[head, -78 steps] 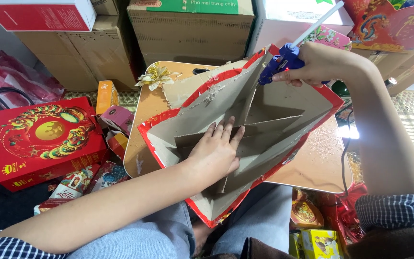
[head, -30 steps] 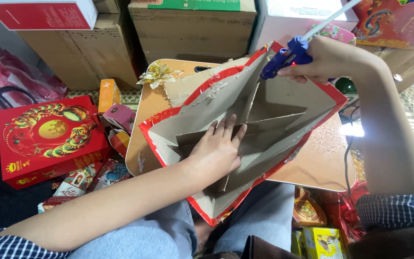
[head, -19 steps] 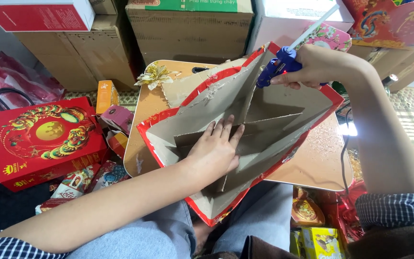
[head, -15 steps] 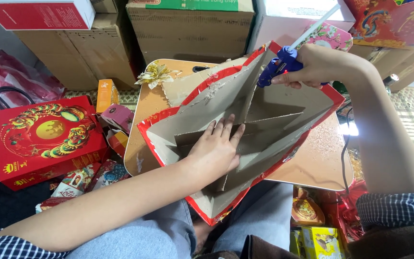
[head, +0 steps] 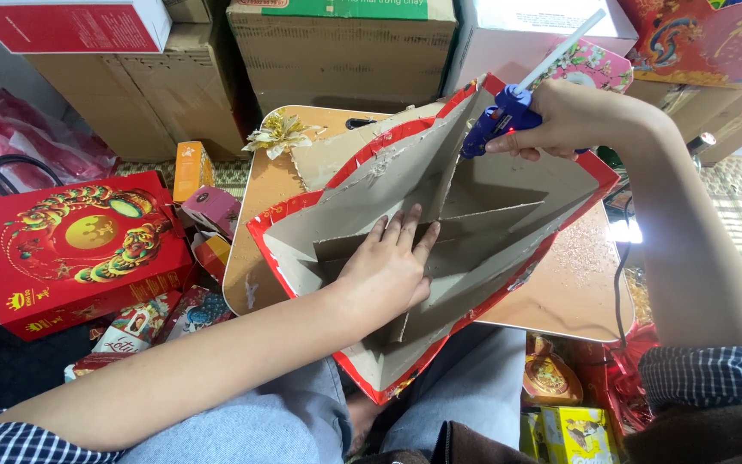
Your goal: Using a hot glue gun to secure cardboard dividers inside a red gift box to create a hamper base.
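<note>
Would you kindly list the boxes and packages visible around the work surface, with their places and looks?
Red gift box: on the floor at left, square, red with gold ornament.
Orange carton: upright beside the table's left edge, small and tall.
Yellow box: bottom right, small, yellow.
Cardboard boxes: stacked along the back, brown.
Red and white box: top left, flat.

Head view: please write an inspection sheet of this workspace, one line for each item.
Surface: small tan lap table, glue crumbs on its right part.
Job's things: red-edged cardboard tray with inner dividers, tilted on the table; blue glue gun with a white stick.
Clutter: red gift box, orange carton, gold bow, yellow box.
Hands: left hand flat on the dividers; right hand grips the gun.
Cables: black cord over the table's right edge.
Surroundings: stacked cardboard boxes behind.
</note>
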